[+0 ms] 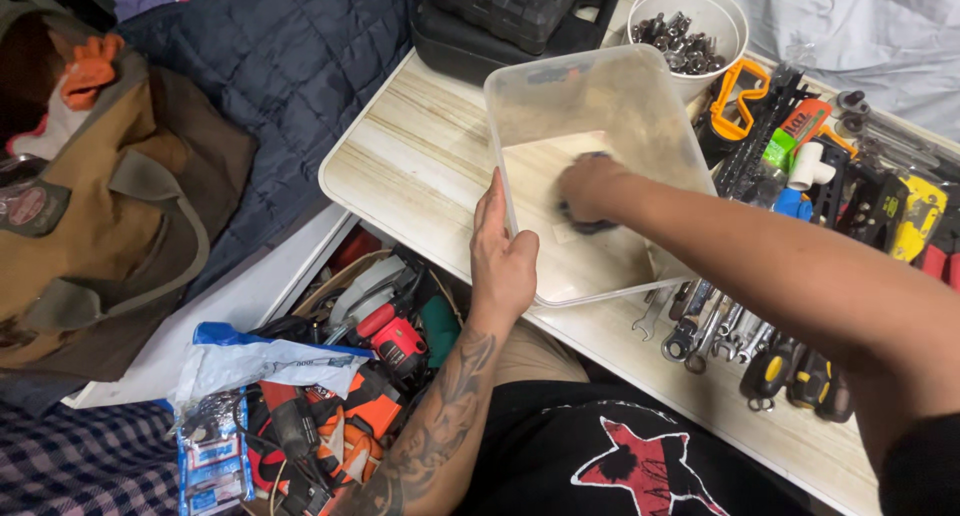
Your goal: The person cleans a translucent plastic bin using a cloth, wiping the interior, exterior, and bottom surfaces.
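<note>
We see the left hand (503,256) clamped on the near-left wall of a clear plastic tub (560,96), thumb outside and fingers hooked over the rim. The right hand (592,188) reaches down inside the tub, closed around a small dark object (585,223) pressed against the bottom (whether it is a cloth, sponge or tool we cannot tell, since the fingers and the cloudy plastic hide most of it).

The tub sits tilted on the pale wooden desk (420,156), its near corner close to the desk's front edge and just beside the person's body. To its left the desk surface is bare out to the rounded corner, giving open room on that side. To its right the space is crowded: a row of wrenches (700,326) lies just beside the tub's near-right corner, with black-and-yellow handled tools (800,376) next to them at the front edge. Farther right, a jumble of tools (830,166) runs off the frame, partly hidden by the right forearm.

Behind the tub stands a white bucket (710,11) of metal sockets, and a black case (500,16) is cut off at the top. Below the desk's left edge, an open bag of red and orange power tools (360,376) sits on the floor, near a tan canvas bag (110,226).
</note>
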